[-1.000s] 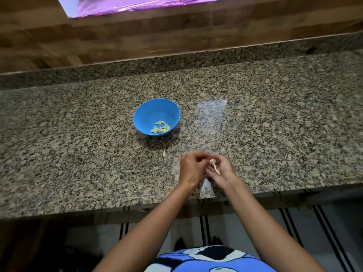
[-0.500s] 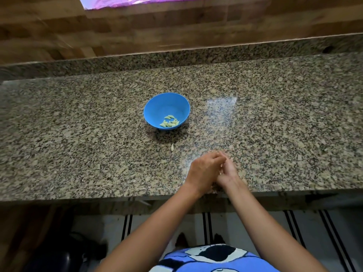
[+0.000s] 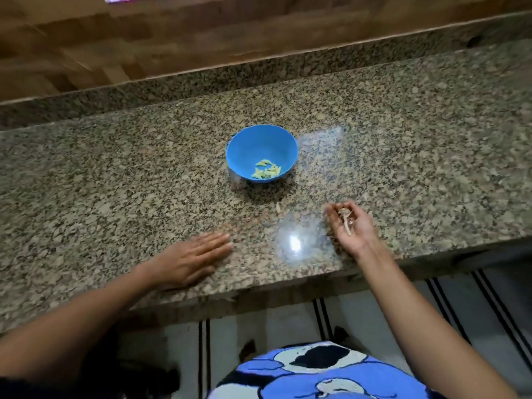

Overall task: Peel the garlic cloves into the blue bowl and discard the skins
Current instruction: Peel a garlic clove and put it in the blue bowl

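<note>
The blue bowl (image 3: 261,152) stands on the granite counter (image 3: 115,182) with several peeled garlic cloves (image 3: 266,173) lying in its bottom. A single small garlic piece (image 3: 278,207) lies on the counter just in front of the bowl. My right hand (image 3: 349,227) is raised palm up to the right of that piece, fingers curled around a stalk and dry garlic skins (image 3: 345,219). My left hand (image 3: 191,259) lies flat on the counter near the front edge, fingers straight, holding nothing.
A raised granite ledge (image 3: 259,70) and a wooden wall (image 3: 201,33) bound the counter at the back. The counter's front edge (image 3: 259,295) runs just below my hands. A striped floor mat (image 3: 288,326) shows beneath.
My hands were together over the counter's front. They have parted: the left moved left and lies flat, the right turned palm up with the skins in it.
</note>
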`<state>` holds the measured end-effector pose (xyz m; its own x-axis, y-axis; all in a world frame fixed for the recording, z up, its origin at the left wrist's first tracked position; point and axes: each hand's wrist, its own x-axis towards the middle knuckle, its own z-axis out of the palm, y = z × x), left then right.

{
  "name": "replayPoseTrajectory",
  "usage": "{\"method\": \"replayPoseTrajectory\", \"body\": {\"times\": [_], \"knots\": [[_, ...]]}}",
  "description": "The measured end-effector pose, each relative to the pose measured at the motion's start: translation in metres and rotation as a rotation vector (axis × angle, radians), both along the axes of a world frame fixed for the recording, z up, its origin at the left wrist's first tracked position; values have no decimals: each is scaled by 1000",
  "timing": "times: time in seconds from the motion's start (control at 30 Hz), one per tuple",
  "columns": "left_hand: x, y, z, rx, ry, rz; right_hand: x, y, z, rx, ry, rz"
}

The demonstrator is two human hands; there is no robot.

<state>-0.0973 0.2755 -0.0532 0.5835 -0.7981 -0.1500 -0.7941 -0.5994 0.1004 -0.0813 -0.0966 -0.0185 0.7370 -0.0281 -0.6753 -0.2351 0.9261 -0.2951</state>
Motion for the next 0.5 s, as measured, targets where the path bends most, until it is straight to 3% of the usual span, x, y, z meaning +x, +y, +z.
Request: {"method": "replayPoseTrajectory", "body": {"times": [0.2,0.5], "knots": [[9,-20,-18,30,-9,-185,-17,29,-12,77,-36,-252],[22,-47,-20,44,3,-320,-68,28,-21,32,-19,-472]]}}
